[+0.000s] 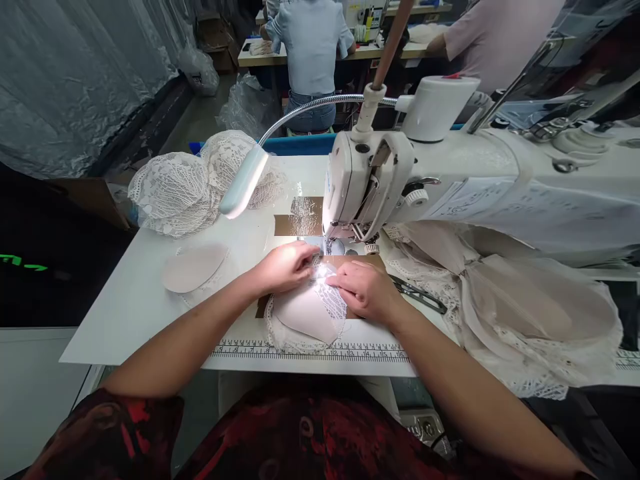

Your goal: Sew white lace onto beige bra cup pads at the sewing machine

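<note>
A pale bra cup with white lace trim (306, 315) lies on the table just in front of the sewing machine (350, 193). My left hand (287, 268) is closed at its upper left edge, fingertips close to the needle area. On the upper right edge, my right hand (365, 288) pinches the lace between thumb and fingers. Bright lamp light falls on the fabric between both hands. Thread snips (419, 293) lie to the right of my right hand. At the left, another pale cup (195, 268) rests on a piece of lace.
Stacked lace pieces (175, 190) sit at the back left, beside a gooseneck lamp (245, 181). A heap of sewn lace cups (530, 300) covers the right side. A printed ruler (310, 353) runs along the front edge. Two people work at a bench (265, 60) beyond.
</note>
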Tool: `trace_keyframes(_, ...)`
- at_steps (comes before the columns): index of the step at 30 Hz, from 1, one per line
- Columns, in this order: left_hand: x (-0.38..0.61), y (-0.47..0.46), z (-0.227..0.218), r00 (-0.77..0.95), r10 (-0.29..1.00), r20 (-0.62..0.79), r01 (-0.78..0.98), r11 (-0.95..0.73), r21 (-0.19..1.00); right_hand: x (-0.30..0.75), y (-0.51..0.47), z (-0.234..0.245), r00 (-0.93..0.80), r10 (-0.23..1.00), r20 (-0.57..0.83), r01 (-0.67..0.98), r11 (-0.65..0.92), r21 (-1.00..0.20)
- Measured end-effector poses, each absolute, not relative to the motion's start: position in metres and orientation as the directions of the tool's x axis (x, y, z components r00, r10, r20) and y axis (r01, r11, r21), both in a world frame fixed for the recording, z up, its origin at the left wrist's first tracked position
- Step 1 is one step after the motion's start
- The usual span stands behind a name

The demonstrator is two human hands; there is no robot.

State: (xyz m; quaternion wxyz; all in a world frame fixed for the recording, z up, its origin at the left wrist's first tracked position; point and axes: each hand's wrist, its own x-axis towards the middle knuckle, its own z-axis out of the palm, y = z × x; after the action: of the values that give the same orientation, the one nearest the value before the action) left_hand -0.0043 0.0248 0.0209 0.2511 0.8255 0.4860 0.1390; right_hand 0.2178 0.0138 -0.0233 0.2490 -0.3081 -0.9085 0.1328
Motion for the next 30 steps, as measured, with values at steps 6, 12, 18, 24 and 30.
trace_keyframes(6, 0.002, 0.035, 0.020, 0.608, 0.770, -0.194, 0.613, -0.300, 0.731, 0.220, 0.015, -0.023, -0.689, 0.651, 0.318, 0.522, 0.751, -0.405)
trace_keyframes(12, -0.011, 0.042, 0.016, 0.575, 0.762, -0.298, 0.485, -0.024, 0.874, 0.219, 0.014, -0.022, -0.683, 0.663, 0.306, 0.511, 0.733, -0.449)
trace_keyframes(18, -0.024, 0.034, 0.032, 0.276, 0.961, 0.006, 0.801, -0.233, 0.552, 0.219, 0.015, -0.019, -0.678, 0.674, 0.293, 0.514, 0.720, -0.466)
trace_keyframes(24, -0.005, -0.004, 0.019, 0.546, 0.816, 0.193, 0.702, -0.570, 0.426, 0.217, 0.013, -0.017, -0.663, 0.703, 0.257, 0.572, 0.697, -0.432)
trace_keyframes(30, 0.005, -0.015, 0.005, 0.672, 0.724, 0.159, 0.675, -0.686, 0.272, 0.211, 0.015, -0.009, -0.564, 0.807, 0.175, 0.797, 0.588, -0.142)
